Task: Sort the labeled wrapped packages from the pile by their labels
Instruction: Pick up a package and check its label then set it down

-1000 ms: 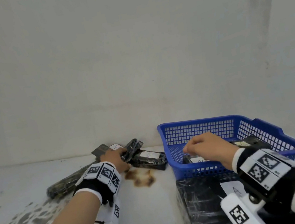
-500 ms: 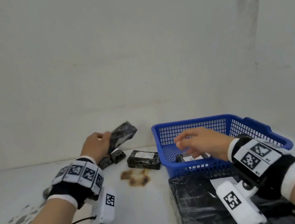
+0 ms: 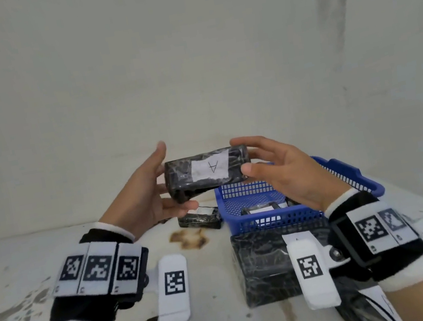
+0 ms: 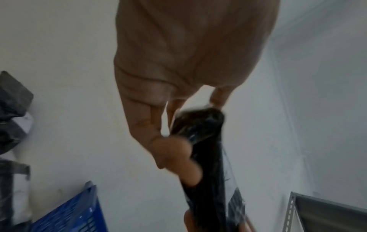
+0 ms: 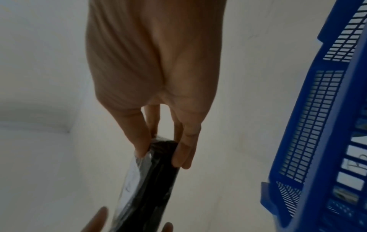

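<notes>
On the table [image 3: 52,259], some packages already sit in the blue basket [image 3: 348,173]; one more [image 3: 199,219] waits left of it. My left hand [image 3: 151,196] and right hand [image 3: 286,175] both pinch the A package [image 3: 206,172] above the basket, still unsorted.

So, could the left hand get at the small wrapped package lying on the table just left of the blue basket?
Probably not yet: the left hand grips the package labelled A, though nothing covers the small package.
</notes>
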